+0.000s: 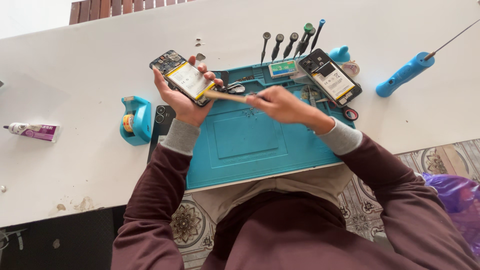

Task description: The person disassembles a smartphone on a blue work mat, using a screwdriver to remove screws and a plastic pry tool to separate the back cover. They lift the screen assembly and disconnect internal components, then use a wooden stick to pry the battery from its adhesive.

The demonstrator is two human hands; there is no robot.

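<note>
Item in hand: an opened black smartphone with its back cover off, showing a white-and-yellow battery (186, 79), held tilted above the far left part of a teal silicone repair mat (250, 140). The left hand (181, 97) wraps it from below, its grip closed around the edges. The right hand (280, 103) pinches a thin tan wooden-looking stick (225, 96), whose tip meets the phone's lower edge beside the battery. State of work, as judged: cover already removed, battery still seated, internals exposed. A second opened black phone with a white battery (331, 77) lies at the mat's far right corner. The mat's shallow far-edge compartments hold small parts, too small to tell. A row of dark-handled precision screwdrivers (290, 45) stands beyond the mat. On the white bench (75, 85): a blue tape dispenser (136, 120) to the left, a small white glue tube (32, 131) near the left edge, a blue-handled tool (405, 74) to the right.
</note>
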